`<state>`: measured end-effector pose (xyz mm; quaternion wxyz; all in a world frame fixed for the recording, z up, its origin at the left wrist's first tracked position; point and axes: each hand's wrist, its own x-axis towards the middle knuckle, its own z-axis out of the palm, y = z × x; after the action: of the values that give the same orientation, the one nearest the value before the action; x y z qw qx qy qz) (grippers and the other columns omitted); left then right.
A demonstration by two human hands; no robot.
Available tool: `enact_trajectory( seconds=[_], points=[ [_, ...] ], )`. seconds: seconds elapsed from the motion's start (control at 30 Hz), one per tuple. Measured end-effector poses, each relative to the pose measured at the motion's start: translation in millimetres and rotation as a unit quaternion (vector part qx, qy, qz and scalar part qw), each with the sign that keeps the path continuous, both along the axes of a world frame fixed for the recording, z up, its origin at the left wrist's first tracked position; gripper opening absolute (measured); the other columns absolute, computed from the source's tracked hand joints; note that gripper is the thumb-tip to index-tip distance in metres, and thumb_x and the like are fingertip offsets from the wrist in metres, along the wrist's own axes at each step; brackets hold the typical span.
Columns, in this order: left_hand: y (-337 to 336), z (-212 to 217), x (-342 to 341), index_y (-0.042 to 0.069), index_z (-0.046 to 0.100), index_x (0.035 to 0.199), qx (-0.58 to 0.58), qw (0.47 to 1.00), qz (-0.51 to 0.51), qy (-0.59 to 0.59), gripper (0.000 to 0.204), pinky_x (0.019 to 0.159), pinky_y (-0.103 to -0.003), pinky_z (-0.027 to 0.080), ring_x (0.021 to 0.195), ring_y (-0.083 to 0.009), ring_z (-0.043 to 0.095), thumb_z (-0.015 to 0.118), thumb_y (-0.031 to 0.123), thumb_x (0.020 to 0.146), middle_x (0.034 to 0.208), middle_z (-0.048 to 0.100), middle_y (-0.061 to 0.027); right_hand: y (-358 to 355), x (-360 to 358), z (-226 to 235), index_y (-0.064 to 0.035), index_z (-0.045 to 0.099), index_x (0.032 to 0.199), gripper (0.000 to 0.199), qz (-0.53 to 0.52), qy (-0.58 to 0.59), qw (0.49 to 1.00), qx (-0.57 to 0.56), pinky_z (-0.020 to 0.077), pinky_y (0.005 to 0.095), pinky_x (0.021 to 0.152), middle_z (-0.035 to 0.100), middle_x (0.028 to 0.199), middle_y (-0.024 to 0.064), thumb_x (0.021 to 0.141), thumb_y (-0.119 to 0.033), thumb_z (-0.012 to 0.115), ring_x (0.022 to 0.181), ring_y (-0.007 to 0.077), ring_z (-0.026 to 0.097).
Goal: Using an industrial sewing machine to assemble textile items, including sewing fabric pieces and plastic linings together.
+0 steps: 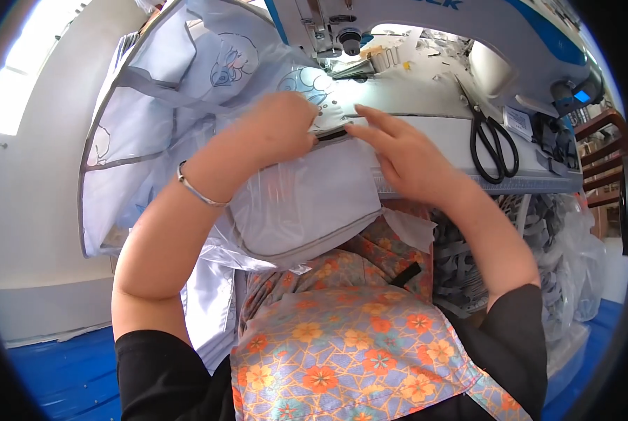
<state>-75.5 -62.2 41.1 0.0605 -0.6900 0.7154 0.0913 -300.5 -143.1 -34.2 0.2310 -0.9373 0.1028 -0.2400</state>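
Observation:
A pale fabric piece with grey piping along its rounded lower edge hangs over the table's front edge toward my lap, partly under clear plastic film. At its upper edge lies a short black strip. My left hand is closed on the fabric at the strip's left end; its fingertips are partly hidden. At the strip's right end, my right hand has its fingers apart, the index fingertip near the strip. Just beyond both hands, blue cartoon-printed fabric lies below the lit head of a sewing machine.
Black-handled scissors lie on the table at right, beside a small white card. Pale printed fabric pieces are heaped at left. Grey straps and a clear plastic bag sit below the table, near a wooden chair.

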Motion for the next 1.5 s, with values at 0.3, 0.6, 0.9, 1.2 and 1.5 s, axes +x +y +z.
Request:
enact_trajectory(
  seconds=[0.3,0.6,0.9,1.2,1.5],
  points=[
    [-1,-8,32,-0.001,0.067,0.079,-0.172,0.972,-0.090,0.132,0.016,0.078,-0.044,0.053,0.089,-0.0384,0.066,0.059,0.011,0.074,0.102,0.069,-0.0189,-42,58,-10,-0.0109,0.066,0.116,0.039,0.111,-0.006,0.979,-0.169,0.0548,0.0386,0.092,0.067,0.124,0.0062,0.078,-0.001,0.063,0.112,0.0273,0.065],
    [-6,-10,-1,-0.004,0.064,0.080,-0.079,0.984,-0.106,0.120,0.020,0.078,-0.047,0.054,0.085,-0.0382,0.065,0.053,0.012,0.076,0.091,0.064,-0.0187,-65,43,-8,-0.0069,0.068,0.100,0.024,0.131,-0.021,0.974,-0.184,0.0570,0.0365,0.088,0.072,0.111,0.0060,0.077,-0.006,0.065,0.105,0.0248,0.069],
    [-11,-18,-12,-0.004,0.066,0.087,-0.062,0.987,-0.071,0.130,0.020,0.078,-0.045,0.054,0.089,-0.0366,0.065,0.056,0.011,0.076,0.095,0.064,-0.0184,-68,43,-10,-0.0072,0.068,0.101,0.025,0.141,-0.021,0.972,-0.188,0.0579,0.0369,0.085,0.072,0.111,0.0071,0.077,-0.006,0.065,0.104,0.0250,0.069],
    [-9,-30,-11,-0.006,0.069,0.099,-0.144,0.984,-0.092,0.056,0.030,0.087,-0.045,0.054,0.097,-0.0365,0.066,0.059,0.009,0.075,0.103,0.067,-0.0205,-62,46,-9,-0.0062,0.069,0.111,0.032,0.114,-0.046,0.960,-0.252,0.0554,0.0379,0.090,0.069,0.118,0.0086,0.080,-0.012,0.062,0.106,0.0264,0.067],
    [-14,-47,-5,-0.005,0.069,0.092,-0.203,0.965,-0.081,0.144,0.025,0.089,-0.044,0.052,0.098,-0.0365,0.065,0.062,0.009,0.073,0.108,0.067,-0.0230,-58,48,-13,-0.0012,0.068,0.107,0.031,0.100,-0.018,0.964,-0.246,0.0513,0.0376,0.096,0.069,0.115,0.0093,0.080,-0.013,0.060,0.104,0.0247,0.065]
  ],
)
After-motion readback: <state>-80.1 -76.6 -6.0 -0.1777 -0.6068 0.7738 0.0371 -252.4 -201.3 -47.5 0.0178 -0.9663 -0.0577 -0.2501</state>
